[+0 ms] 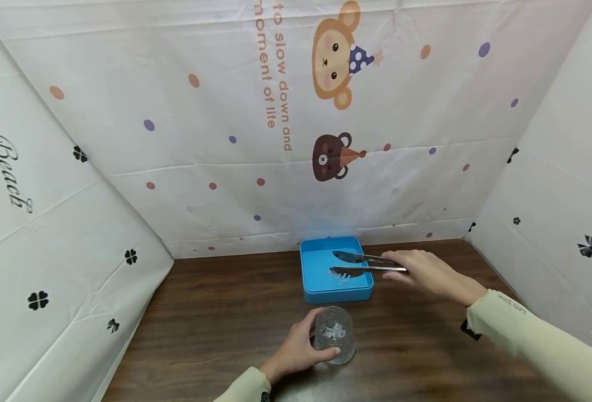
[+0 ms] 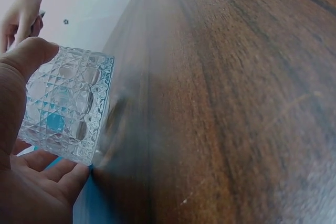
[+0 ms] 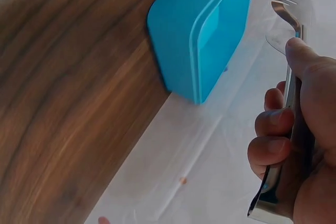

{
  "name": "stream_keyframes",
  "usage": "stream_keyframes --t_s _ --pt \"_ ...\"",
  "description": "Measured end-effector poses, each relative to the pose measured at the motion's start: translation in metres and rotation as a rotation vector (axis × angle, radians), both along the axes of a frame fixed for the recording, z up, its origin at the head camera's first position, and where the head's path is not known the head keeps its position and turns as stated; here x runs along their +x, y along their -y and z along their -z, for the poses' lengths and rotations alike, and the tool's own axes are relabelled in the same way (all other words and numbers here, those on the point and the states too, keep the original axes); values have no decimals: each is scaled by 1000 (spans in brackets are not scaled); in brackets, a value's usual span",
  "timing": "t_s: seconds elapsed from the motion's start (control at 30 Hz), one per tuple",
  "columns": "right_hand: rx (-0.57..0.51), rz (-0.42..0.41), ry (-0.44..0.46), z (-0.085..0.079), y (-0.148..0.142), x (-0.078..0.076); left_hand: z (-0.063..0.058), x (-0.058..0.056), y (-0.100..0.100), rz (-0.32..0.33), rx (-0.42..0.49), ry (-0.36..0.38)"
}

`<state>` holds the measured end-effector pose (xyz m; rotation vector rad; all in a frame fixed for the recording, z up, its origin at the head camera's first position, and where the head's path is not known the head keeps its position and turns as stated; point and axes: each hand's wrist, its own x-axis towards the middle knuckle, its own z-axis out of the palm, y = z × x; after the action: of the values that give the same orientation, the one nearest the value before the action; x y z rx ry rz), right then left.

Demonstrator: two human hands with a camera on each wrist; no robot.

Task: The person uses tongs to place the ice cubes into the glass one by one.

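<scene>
My left hand [image 1: 296, 347] grips a clear patterned glass [image 1: 337, 349] on the table, thumb on the near side and fingers around the far side. Whitish, see-through bits [image 1: 333, 330] show inside it. The left wrist view shows the cut diamond pattern of the glass [image 2: 63, 106] up close. With my right hand [image 1: 426, 272] I hold metal tongs [image 1: 376, 269], their two arms apart over a blue open box [image 1: 338, 295]. Small clear pieces [image 1: 340, 277] lie in the box below the tong tips. Fingers and thumb wrap the tongs' handle [image 3: 278, 192] in the right wrist view.
The box stands at the back of a dark wooden table [image 1: 225, 312], against a white printed sheet [image 1: 256, 212]. More white sheets [image 1: 75, 268] border the table on both sides. The glass is just in front of the box.
</scene>
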<state>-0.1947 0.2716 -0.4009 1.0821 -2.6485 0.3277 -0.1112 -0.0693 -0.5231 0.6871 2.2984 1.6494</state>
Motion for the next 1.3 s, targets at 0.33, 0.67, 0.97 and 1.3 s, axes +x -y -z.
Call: stream_keyframes --t_s 0.33,0.67,0.97,1.3 --pt "74 47 113 -7 -4 -23 -3 1 -1 8 -6 2" --pt "114 24 158 -9 1 -46 -3 1 -1 4 -7 -9" --pt "151 25 176 -10 3 -56 1 1 -1 1 -15 5" --pt "189 51 206 -13 13 -61 -2 1 -1 5 -1 -4"
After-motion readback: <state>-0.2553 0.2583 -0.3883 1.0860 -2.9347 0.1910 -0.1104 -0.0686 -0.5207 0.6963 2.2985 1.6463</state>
